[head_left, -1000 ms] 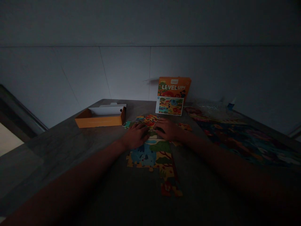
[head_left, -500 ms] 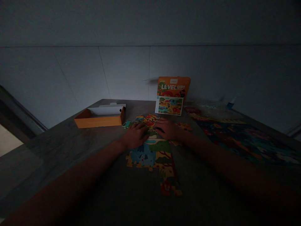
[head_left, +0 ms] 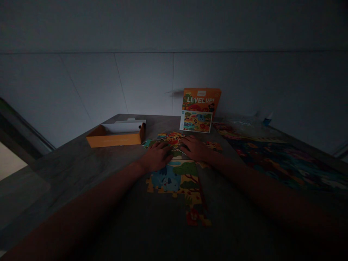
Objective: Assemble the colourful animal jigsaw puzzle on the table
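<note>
In dim light, my left hand (head_left: 156, 156) lies palm down over loose puzzle pieces, its fingers stretched out and resting on them. Close by on the right, my right hand (head_left: 196, 148) is bent with its thumb and fingers closed at a puzzle piece (head_left: 185, 153), whose pale edge shows below the fingers; most of the piece is hidden. Nearer to me lies a joined part of the jigsaw puzzle (head_left: 165, 179), with a blue elephant and green trees. More pieces (head_left: 174, 137) are clustered just beyond my fingertips, and a few (head_left: 213, 145) lie beyond my right wrist.
An orange open box (head_left: 116, 140) stands at the left. Against the back wall leans an orange puzzle box (head_left: 202, 98), with a picture card (head_left: 196, 121) before it. A dark colourful puzzle (head_left: 272, 156) covers the table's right side, near clear plastic wrapping (head_left: 241, 123).
Both hands stay in nearly the same place. My right hand's fingers have shifted slightly over the pieces, and the view has moved a touch.
</note>
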Demonstrator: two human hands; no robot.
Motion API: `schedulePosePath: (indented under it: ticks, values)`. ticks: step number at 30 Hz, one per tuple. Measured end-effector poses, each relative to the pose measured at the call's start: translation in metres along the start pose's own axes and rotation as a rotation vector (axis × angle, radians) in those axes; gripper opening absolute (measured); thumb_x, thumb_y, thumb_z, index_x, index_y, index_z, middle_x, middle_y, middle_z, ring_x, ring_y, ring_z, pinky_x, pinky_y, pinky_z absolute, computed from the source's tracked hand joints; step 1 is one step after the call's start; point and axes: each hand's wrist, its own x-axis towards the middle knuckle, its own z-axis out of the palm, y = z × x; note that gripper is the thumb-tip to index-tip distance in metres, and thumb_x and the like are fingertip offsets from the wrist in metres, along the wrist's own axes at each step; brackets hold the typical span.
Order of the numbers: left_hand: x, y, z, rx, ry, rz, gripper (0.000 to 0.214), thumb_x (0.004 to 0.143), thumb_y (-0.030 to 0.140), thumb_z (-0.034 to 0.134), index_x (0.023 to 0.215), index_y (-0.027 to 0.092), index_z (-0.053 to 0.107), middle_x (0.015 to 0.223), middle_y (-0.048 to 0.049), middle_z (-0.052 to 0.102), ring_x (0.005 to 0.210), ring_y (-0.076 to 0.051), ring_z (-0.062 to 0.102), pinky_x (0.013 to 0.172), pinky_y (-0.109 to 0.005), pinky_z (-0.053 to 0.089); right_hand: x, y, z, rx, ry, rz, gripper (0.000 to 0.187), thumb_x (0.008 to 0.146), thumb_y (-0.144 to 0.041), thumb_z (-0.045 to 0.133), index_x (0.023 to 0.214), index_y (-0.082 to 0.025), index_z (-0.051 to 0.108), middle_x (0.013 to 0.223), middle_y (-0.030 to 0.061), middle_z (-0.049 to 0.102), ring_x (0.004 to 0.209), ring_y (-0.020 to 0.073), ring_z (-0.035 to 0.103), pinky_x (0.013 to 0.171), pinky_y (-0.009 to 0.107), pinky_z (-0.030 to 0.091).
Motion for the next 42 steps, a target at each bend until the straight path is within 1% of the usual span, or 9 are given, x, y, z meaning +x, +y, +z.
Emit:
schedulePosePath:
  ticks: [11,16,21,24,27,29,34,37,42]
  values:
    - [0.0,0.0,0.001,0.011,0.012,0.012,0.04,0.099,0.041,0.045,0.128,0.018,0.059,0.138,-0.0146,0.055,0.129,-0.034,0.051,0.11,-0.055,0.04,0.003,0.0,-0.004,-0.044,0.001,-0.087,0.024,0.1,-0.027,0.048,0.098,-0.015,0.068,0.098,0.0119,0.066,0.096,0.0248,0.057,0.091,0.041,0.043]
    - [0.001,0.001,0.0,0.027,-0.003,0.021,0.04,0.099,0.039,0.044,0.13,0.016,0.058,0.134,-0.0145,0.057,0.126,-0.033,0.053,0.109,-0.052,0.041,0.002,0.001,-0.002,-0.015,-0.012,-0.108,0.026,0.101,-0.025,0.045,0.109,-0.014,0.067,0.108,0.0129,0.067,0.101,0.0246,0.057,0.093,0.041,0.041]
    - [0.0,0.0,-0.001,0.013,-0.006,0.016,0.039,0.099,0.04,0.045,0.129,0.018,0.058,0.135,-0.013,0.057,0.127,-0.033,0.051,0.11,-0.052,0.04,0.003,0.0,-0.003,0.002,-0.015,-0.111,0.026,0.1,-0.023,0.046,0.109,-0.013,0.068,0.112,0.0137,0.069,0.103,0.025,0.058,0.095,0.04,0.041]
    - [0.0,-0.001,0.0,0.0,-0.006,0.018,0.04,0.099,0.04,0.045,0.129,0.018,0.058,0.138,-0.0135,0.056,0.13,-0.033,0.049,0.111,-0.053,0.039,0.005,-0.002,-0.007,-0.009,-0.042,-0.107,0.026,0.098,-0.022,0.048,0.105,-0.01,0.071,0.106,0.0147,0.07,0.1,0.0255,0.06,0.093,0.041,0.042]
    - [0.0,-0.001,0.001,0.002,-0.007,0.01,0.042,0.099,0.04,0.045,0.13,0.016,0.058,0.14,-0.0154,0.054,0.131,-0.034,0.049,0.111,-0.054,0.038,0.008,-0.006,-0.013,-0.04,-0.086,-0.105,0.026,0.097,-0.021,0.049,0.099,-0.01,0.073,0.098,0.0141,0.071,0.094,0.0237,0.061,0.094,0.04,0.041]
    - [0.0,-0.001,0.001,0.006,-0.011,0.002,0.042,0.099,0.041,0.045,0.131,0.017,0.058,0.141,-0.0147,0.054,0.131,-0.034,0.049,0.112,-0.054,0.038,0.009,-0.009,-0.016,-0.08,-0.107,-0.081,0.026,0.097,-0.021,0.05,0.095,-0.011,0.074,0.097,0.0132,0.072,0.094,0.023,0.061,0.094,0.039,0.04]
    - [0.0,0.0,-0.002,0.001,-0.013,0.017,0.042,0.099,0.04,0.045,0.132,0.017,0.058,0.139,-0.0145,0.056,0.131,-0.034,0.05,0.112,-0.055,0.037,0.009,-0.014,-0.017,-0.181,-0.117,0.08,0.027,0.095,-0.023,0.049,0.09,-0.012,0.074,0.096,0.0127,0.073,0.094,0.0249,0.059,0.089,0.037,0.038]
    - [-0.001,0.0,-0.002,-0.003,-0.014,0.013,0.042,0.099,0.039,0.044,0.131,0.015,0.059,0.139,-0.0157,0.055,0.129,-0.035,0.05,0.11,-0.055,0.038,0.008,-0.012,-0.014,-0.202,-0.102,0.155,0.029,0.095,-0.024,0.048,0.089,-0.011,0.073,0.095,0.015,0.072,0.093,0.0268,0.059,0.086,0.038,0.037]
    - [0.0,0.001,-0.003,-0.022,-0.017,0.003,0.042,0.099,0.039,0.045,0.129,0.015,0.06,0.14,-0.0152,0.055,0.131,-0.034,0.049,0.111,-0.055,0.038,0.007,-0.004,-0.01,-0.201,-0.092,0.236,0.028,0.097,-0.026,0.047,0.09,-0.012,0.071,0.097,0.0138,0.071,0.096,0.0272,0.059,0.086,0.037,0.038]
